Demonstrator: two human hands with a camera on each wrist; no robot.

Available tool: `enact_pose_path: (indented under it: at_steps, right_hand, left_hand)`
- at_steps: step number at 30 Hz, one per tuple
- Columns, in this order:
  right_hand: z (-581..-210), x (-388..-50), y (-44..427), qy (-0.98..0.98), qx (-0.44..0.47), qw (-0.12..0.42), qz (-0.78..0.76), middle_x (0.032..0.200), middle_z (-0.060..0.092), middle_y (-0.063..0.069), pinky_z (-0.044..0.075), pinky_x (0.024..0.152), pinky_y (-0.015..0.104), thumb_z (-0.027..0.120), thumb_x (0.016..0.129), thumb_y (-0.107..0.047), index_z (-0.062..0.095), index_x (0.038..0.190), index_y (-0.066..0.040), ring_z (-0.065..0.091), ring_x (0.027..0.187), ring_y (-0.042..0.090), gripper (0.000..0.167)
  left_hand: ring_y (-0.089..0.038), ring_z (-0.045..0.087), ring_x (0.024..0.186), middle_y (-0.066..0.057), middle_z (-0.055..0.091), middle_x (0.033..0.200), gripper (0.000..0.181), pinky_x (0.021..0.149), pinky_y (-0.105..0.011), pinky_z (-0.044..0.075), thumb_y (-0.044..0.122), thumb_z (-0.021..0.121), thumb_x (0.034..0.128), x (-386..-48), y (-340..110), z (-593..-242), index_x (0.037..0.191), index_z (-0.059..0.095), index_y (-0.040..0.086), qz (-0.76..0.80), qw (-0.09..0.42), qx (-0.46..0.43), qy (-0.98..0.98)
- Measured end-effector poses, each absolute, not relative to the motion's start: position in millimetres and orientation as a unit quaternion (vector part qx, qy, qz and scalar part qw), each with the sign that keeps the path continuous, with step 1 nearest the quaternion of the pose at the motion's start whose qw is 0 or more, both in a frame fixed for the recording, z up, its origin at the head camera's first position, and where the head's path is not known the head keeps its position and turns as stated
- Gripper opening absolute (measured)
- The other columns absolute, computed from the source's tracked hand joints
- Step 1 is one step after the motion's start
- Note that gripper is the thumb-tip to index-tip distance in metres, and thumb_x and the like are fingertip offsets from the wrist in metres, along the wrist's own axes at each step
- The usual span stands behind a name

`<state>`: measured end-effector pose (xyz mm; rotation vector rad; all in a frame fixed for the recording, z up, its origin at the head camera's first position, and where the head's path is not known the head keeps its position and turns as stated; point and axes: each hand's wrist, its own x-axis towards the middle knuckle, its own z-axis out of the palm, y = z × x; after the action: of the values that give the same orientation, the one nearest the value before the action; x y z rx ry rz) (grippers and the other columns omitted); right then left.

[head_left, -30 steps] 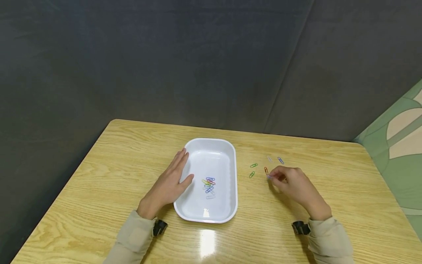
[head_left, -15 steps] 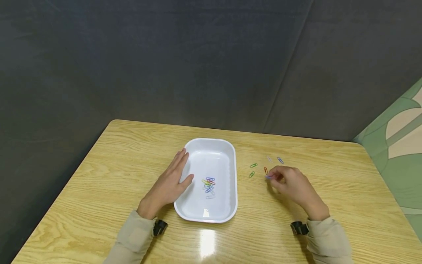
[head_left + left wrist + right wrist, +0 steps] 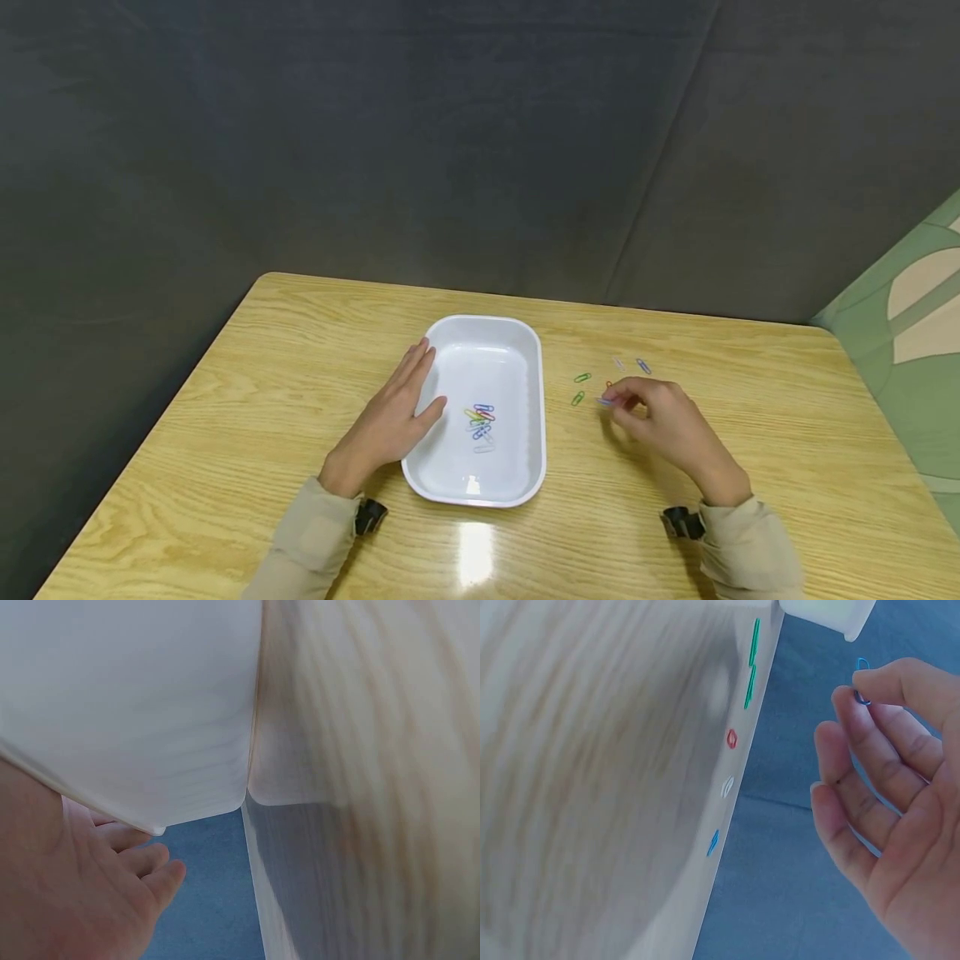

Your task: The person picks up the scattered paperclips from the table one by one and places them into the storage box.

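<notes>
My right hand [image 3: 667, 425] pinches a blue paper clip [image 3: 863, 664] between thumb and index finger, above the table to the right of the white tray [image 3: 542, 417]. Its other fingers curve loosely, holding nothing. Along the tray's left side rests my left hand [image 3: 382, 427], fingers straight and thumb reaching over the rim. Several coloured paper clips [image 3: 480, 425] lie in a loose pile inside the tray. On the table beyond my right hand are two green paper clips [image 3: 582, 377], a partly hidden red one [image 3: 609, 385], a white one [image 3: 619, 364] and another blue one [image 3: 643, 366].
The wooden table [image 3: 225, 433] ends at a dark curtain [image 3: 450, 167] behind it. A green patterned surface [image 3: 930, 333] stands beyond its right edge. Both wrists carry black straps [image 3: 681, 522].
My right hand has shifted slightly left with the blue paper clip, covering most of the red one. The left hand stays at the tray. The head view has turned a little.
</notes>
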<state>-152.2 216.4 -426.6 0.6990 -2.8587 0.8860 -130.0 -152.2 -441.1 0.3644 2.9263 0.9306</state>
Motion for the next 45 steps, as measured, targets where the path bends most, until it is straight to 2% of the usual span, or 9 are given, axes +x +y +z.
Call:
enact_pose_path:
  at_steps: [16, 24, 35, 45]
  right_hand:
    - [-412.5, -151.5, 185.8, -0.909, 0.277, 0.066, 0.306, 0.093, 0.075, -0.003, 0.057, 0.070, 0.029, 0.071, 0.086, -0.002, 0.075, 0.093, -0.010, 0.065, 0.078, 0.009, 0.011]
    - [-405.2, -152.3, 165.3, -0.906, 0.286, 0.056, 0.308, 0.093, 0.075, -0.005, 0.057, 0.072, 0.034, 0.071, 0.089, -0.007, 0.076, 0.095, -0.013, 0.064, 0.080, 0.009, 0.010]
    - [-397.1, -150.8, 140.5, -0.894, 0.309, 0.049, 0.321, 0.093, 0.074, -0.005, 0.054, 0.069, 0.026, 0.072, 0.089, -0.008, 0.076, 0.097, -0.012, 0.063, 0.081, 0.008, 0.010]
    - [-394.4, -148.0, 121.7, -0.894, 0.317, 0.028, 0.317, 0.096, 0.075, -0.004, 0.057, 0.071, 0.027, 0.072, 0.088, -0.008, 0.076, 0.098, -0.012, 0.064, 0.083, 0.008, 0.012]
  left_hand:
    - [-0.030, 0.009, 0.156, -0.008, 0.009, 0.169, 0.073, 0.125, -0.049, 0.017, 0.036, 0.051, 0.1013, -128.8, -152.4, -441.5, 0.159, 0.017, 0.006, 0.302, 0.024, 0.116, 0.946]
    - [-0.030, 0.010, 0.156, -0.009, 0.009, 0.168, 0.073, 0.125, -0.050, 0.018, 0.036, 0.051, 0.1014, -128.4, -153.5, -441.8, 0.159, 0.017, 0.005, 0.300, 0.019, 0.120, 0.946]
    - [-0.030, 0.010, 0.156, -0.009, 0.009, 0.169, 0.073, 0.125, -0.049, 0.018, 0.035, 0.051, 0.1014, -128.4, -154.1, -441.9, 0.159, 0.017, 0.006, 0.299, 0.019, 0.119, 0.947]
    - [-0.030, 0.009, 0.156, -0.009, 0.009, 0.168, 0.073, 0.125, -0.050, 0.018, 0.035, 0.051, 0.1013, -129.6, -154.0, -442.2, 0.159, 0.017, 0.005, 0.301, 0.019, 0.120, 0.946]
